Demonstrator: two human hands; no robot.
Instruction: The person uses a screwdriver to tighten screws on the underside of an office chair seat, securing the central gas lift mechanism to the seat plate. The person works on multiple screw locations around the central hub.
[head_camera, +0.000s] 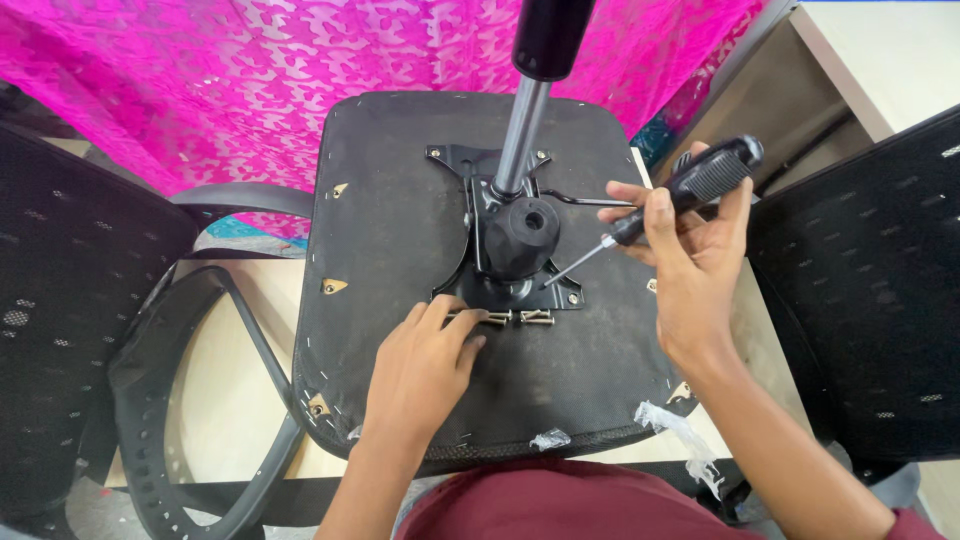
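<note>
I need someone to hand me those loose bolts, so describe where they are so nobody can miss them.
Find the upturned black chair seat with the metal plate bolted at its middle. Just below that plate's near edge, at the left hand's fingertips, lie the bolts: small, shiny, silver, unlike the black parts around them.

An upturned chair seat (400, 240) is lying on the table (230, 400), straight ahead of the person. A mounting plate (500, 250) is sitting at the seat's middle, with a gas-lift column (525, 120) rising from it toward the camera. Loose bolts (520, 318) are lying on the seat just in front of the plate, the left hand (425, 365) touching them. The right hand (690, 250) is holding a screwdriver (660, 205) to the right, its tip resting on the plate. An armrest frame (200, 330) is lying left of the seat.
</note>
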